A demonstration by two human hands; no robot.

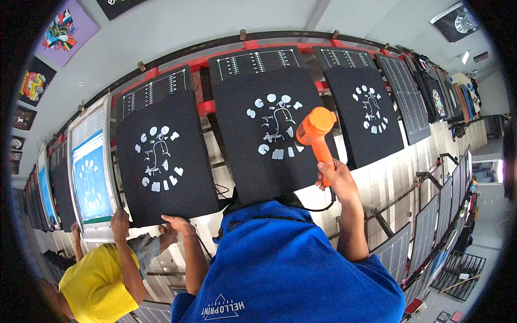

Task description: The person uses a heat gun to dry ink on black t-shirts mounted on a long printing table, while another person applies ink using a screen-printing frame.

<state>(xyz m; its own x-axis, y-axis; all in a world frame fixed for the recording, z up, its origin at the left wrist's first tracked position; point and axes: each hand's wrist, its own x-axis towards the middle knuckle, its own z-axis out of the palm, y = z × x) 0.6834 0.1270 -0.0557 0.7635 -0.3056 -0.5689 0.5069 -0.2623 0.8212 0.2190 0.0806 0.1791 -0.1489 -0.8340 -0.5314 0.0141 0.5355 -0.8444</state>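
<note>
One orange heat gun [319, 126], grasped by its handle in the right hand [335, 176], with its broad round head over the right side of the middle black fabric [258, 172], close to the white printed design [276, 126]. Black cord [332, 197] trailing from the handle's lower end. At the near edge of the left black fabric [161, 156], the left hand [176, 223], fingers stretched toward the cloth; pinching or merely touching, cannot tell. Farther right, another black fabric [369, 124] with a similar white design. Beneath all three, dark boards [253, 62] with white ruled marks, against red supports [206, 108]. To the left, a silver-framed screen [89, 172] with blue mesh, and a co-worker's hands [119, 223] at its lower edge, above a yellow shirt [99, 277].
</note>
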